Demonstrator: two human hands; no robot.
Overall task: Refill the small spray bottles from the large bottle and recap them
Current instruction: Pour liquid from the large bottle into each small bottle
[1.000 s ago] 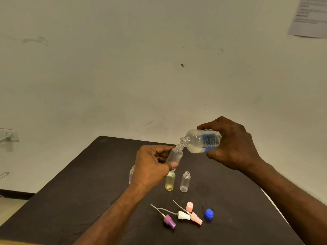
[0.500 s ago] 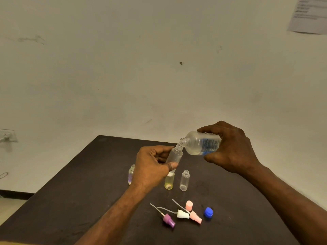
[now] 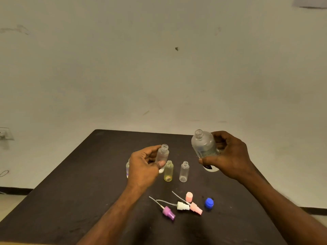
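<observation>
- The left hand (image 3: 143, 167) pinches an uncapped small clear spray bottle (image 3: 162, 157) between thumb and fingers above the dark table (image 3: 74, 183); a loosened pinch could drop or spill it.
- The right hand (image 3: 230, 156) wraps the open large bottle (image 3: 205, 147), held near upright; a tilt risks spilling.
- Either wrist could topple the yellow bottle (image 3: 168, 171) or the clear bottle (image 3: 184, 172) standing below.

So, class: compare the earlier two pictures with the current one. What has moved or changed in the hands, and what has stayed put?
The right hand has tipped the large bottle back upright and drawn it away to the right, ending the pour. The left hand still grips the small bottle, now lower and upright. The two standing small bottles, spray heads and blue cap stayed on the table.
</observation>
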